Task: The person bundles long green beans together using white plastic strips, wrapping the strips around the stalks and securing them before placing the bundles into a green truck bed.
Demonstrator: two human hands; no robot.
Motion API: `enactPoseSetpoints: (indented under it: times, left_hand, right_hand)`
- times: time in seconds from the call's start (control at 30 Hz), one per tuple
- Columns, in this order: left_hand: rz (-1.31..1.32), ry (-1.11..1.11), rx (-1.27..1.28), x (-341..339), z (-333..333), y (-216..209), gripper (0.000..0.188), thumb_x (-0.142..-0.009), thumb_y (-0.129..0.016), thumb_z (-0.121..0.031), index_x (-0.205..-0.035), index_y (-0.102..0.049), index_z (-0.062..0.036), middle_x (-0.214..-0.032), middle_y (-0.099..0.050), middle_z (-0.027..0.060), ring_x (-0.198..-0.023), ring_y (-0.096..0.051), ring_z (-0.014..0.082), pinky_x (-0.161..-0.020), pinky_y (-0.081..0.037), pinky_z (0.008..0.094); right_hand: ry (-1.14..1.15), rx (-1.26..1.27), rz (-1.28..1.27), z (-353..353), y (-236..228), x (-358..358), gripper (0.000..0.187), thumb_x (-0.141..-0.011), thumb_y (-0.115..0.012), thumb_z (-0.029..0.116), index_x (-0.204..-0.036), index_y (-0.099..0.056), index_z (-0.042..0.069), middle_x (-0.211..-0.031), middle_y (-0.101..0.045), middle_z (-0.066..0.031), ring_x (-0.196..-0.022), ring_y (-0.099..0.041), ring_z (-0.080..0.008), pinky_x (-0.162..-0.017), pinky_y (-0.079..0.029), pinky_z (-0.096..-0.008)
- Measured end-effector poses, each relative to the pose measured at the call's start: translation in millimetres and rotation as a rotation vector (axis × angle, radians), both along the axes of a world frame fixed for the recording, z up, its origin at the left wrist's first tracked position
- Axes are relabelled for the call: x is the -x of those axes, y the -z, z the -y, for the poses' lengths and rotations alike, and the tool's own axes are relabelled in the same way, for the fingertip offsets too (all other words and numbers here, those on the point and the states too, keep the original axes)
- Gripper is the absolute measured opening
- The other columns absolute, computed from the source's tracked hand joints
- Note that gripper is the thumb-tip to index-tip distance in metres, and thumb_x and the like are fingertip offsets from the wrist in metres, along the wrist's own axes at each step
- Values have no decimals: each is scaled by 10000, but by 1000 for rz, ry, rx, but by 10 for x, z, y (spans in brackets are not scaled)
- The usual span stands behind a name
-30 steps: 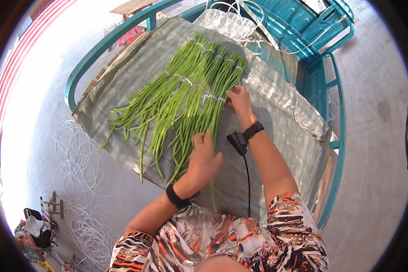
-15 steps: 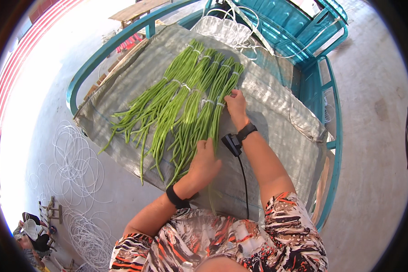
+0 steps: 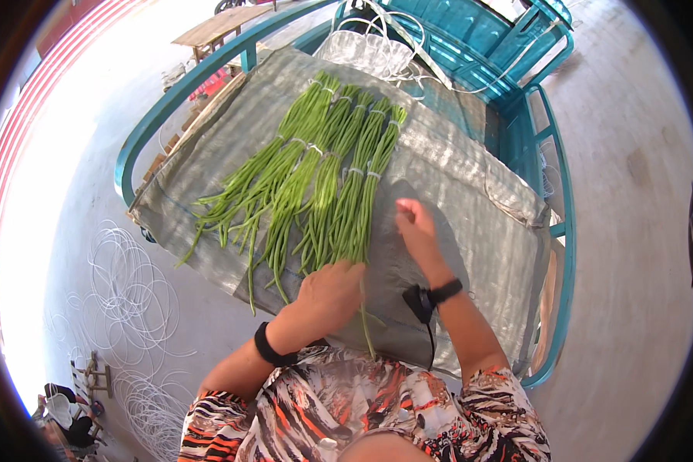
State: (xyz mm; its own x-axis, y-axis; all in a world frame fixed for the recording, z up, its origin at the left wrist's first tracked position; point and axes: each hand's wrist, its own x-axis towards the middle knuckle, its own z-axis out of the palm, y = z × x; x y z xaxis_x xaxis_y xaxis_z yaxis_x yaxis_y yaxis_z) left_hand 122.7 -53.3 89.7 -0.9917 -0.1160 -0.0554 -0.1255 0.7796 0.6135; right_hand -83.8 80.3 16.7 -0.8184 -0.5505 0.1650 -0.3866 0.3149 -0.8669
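Long green beans [image 3: 335,165], tied in several bundles with white bands, lie side by side on a grey woven sheet [image 3: 454,254]. At the near end of the rightmost bundles, my left hand [image 3: 329,296] is closed over the bean ends, its fingertips partly hidden. One bean tail sticks out beneath it toward me. My right hand [image 3: 421,237] hovers over the sheet, to the right of the bundles and apart from them. Its fingers are curled together, and nothing shows in them. A black strap with a small black device [image 3: 420,302] and a cable is on the right wrist.
Beneath the sheet is a cart with a teal metal frame [image 3: 566,185]. White bags and straps [image 3: 369,50] lie in its far part. Coils of white cord [image 3: 135,296] are on the floor at left, near a wooden stool [image 3: 92,373] and a person [image 3: 65,420]. A wooden table [image 3: 219,25] stands far left.
My right hand has come off the rightmost bundle, moving toward me and to the right. My left hand has shifted slightly left and down along the bean ends.
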Motion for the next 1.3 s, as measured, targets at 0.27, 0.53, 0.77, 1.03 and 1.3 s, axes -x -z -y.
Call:
enactPoseSetpoints:
  times: [0.27,0.53,0.77,1.03,1.3]
  left_hand:
    - [45,-4,-552,-693,609,118,328,-847,-611,-131,-1155,-567,-29,-957,-607,115,-827,-595,198,-718,-479,311]
    - [39,-114,-626,-828,628,295,273,-847,-591,-70,-1111,-578,-2,-893,-609,93,-747,-559,141,-676,-471,281]
    - [-249,-3,-68,-821,613,209,264,-806,-603,-59,-1069,-605,-82,-891,-623,90,-737,-601,227,-671,-493,324]
    - [107,190,-137,-1204,910,-301,303,-792,-610,-52,-1093,-613,-88,-926,-658,90,-779,-635,219,-692,-500,330]
    - [46,156,-557,-339,1727,-1076,469,-878,-568,-151,-1308,-426,-30,-1045,-603,79,-850,-581,118,-691,-470,235]
  right_hand:
    - [147,-257,-167,-743,-281,-1188,205,-835,-580,75,-1038,-595,57,-918,-612,-112,-775,-614,-245,-681,-482,-330]
    - [356,-227,-99,-781,-58,-1341,125,-835,-591,104,-948,-645,93,-850,-623,-60,-734,-607,-194,-675,-480,-293]
    - [392,-103,-23,-755,-43,-1322,126,-833,-582,132,-923,-662,97,-849,-638,-29,-729,-596,-134,-674,-466,-254]
    - [436,-104,-27,-774,-11,-1360,123,-838,-583,143,-926,-666,123,-805,-627,-8,-687,-580,-109,-645,-458,-235]
    - [448,-103,-80,-700,67,-1415,118,-831,-595,92,-932,-654,100,-847,-610,-13,-689,-580,-116,-655,-467,-241]
